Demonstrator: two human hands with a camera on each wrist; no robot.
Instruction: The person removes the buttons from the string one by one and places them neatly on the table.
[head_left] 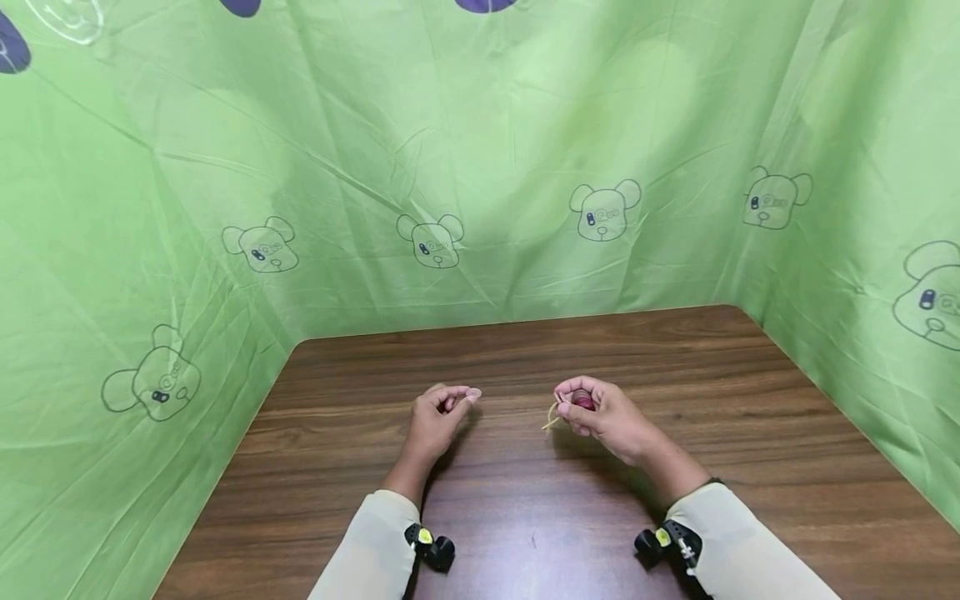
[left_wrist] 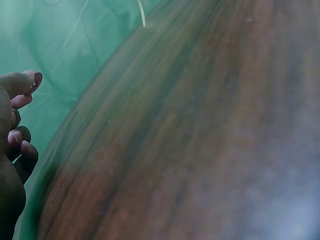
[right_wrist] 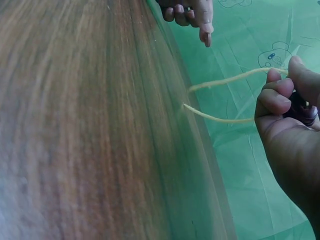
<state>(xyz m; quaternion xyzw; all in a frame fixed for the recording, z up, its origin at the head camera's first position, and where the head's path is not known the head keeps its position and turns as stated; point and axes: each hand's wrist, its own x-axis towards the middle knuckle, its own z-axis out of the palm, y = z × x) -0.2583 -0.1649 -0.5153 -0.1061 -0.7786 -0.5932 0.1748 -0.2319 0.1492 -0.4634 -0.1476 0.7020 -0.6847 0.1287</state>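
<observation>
Nearest the camera are your pale sleeves point(head_left: 375, 546), each with a small black wrist camera point(head_left: 442, 554) strapped at the cuff. The dark red thing point(head_left: 583, 401) sits in the curl of your right hand point(head_left: 611, 421), over the table right of the middle. Your right fingers wrap round it, and thumb and forefinger pinch a yellow cord point(right_wrist: 235, 121); two strands of it trail out to the left, apart from each other. Much of the red thing is hidden by your fingers, so I cannot tell its full shape.

You would do well to hold it snugly in the palm without squeezing, leaving the fingertips to control the cord. Pinching close to a cord end should stop it bending away, and the strands are best held uncrossed.

Across a gap to the left, your left hand point(head_left: 435, 425) has thumb and forefinger brought together; whether they pinch something small, I cannot tell. Steadying that wrist should help with fine work.

Beneath both hands lies the brown wooden table point(head_left: 360, 367); beyond its far edge hangs a green cloth point(head_left: 510, 108) printed with animal heads point(head_left: 431, 248).
</observation>
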